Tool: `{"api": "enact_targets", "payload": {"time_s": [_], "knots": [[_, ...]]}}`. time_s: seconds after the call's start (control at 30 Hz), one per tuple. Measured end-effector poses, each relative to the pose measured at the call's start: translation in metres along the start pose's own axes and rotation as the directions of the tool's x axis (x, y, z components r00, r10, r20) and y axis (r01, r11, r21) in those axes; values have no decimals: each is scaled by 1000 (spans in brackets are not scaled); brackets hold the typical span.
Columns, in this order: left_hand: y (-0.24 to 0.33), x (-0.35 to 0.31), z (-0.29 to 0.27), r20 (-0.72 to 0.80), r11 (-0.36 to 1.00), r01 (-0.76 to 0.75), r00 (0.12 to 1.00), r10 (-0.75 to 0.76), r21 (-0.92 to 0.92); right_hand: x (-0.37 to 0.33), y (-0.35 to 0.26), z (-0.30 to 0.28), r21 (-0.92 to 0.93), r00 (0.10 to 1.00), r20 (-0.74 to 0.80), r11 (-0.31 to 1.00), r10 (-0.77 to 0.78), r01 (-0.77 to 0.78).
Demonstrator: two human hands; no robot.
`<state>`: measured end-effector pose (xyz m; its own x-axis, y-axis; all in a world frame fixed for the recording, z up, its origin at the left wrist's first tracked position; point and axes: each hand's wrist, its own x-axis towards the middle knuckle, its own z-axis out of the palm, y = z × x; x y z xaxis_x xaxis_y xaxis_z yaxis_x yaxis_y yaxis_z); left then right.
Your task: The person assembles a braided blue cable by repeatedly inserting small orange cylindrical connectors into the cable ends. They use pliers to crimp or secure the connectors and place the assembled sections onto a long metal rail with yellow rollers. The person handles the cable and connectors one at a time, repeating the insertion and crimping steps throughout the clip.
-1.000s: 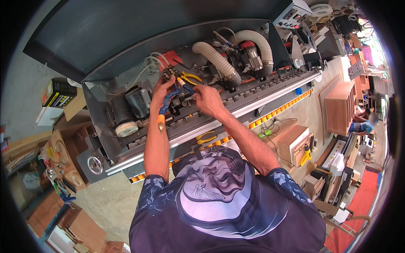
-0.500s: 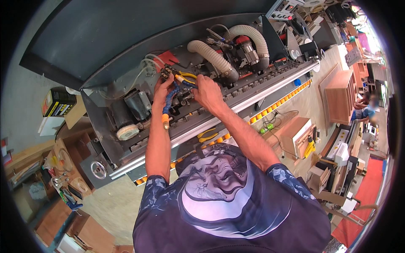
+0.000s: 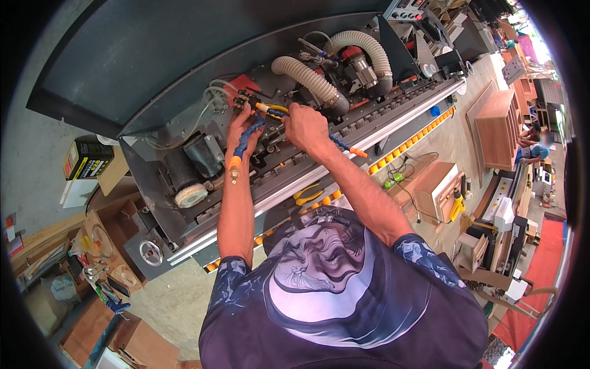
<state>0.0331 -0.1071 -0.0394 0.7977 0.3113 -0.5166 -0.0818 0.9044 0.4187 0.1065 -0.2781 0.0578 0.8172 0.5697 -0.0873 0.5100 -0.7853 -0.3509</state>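
My left hand (image 3: 237, 130) is closed around the base of a blue segmented hose (image 3: 247, 136), by a small dark fitting block (image 3: 243, 100) with clear tubes. That hose hangs over my left wrist and ends in an orange and brass nozzle (image 3: 235, 166). My right hand (image 3: 306, 129) is closed on yellow-handled pliers (image 3: 279, 108), whose jaws point toward the block; the exact contact is hidden. From beneath my right wrist a second blue hose (image 3: 340, 141) with an orange tip (image 3: 358, 152) sticks out.
The opened machine holds ribbed grey ducts (image 3: 307, 80), a dark motor (image 3: 203, 155) and a white buffing wheel (image 3: 191, 195). Other yellow-handled pliers (image 3: 308, 194) lie near its front edge. A raised dark cover (image 3: 166, 55) stands behind. A person (image 3: 539, 150) sits far right.
The second hose's orange tip now shows right of my right wrist. My right hand has shifted slightly over the pliers, covering more of the handles. The left hose's nozzle sits a little higher and more left.
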Motion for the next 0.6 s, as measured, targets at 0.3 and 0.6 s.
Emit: {"api": "enact_targets", "payload": {"time_s": [0.3, 0.6], "knots": [[-1, 5, -4, -1, 1000, 13, 1000, -13, -10, -1, 5, 12, 53, 998, 69, 999, 2, -6], [1, 3, -3, 9, 1000, 19, 1000, -19, 7, 0, 8, 23, 128, 993, 117, 991, 30, -45]]}}
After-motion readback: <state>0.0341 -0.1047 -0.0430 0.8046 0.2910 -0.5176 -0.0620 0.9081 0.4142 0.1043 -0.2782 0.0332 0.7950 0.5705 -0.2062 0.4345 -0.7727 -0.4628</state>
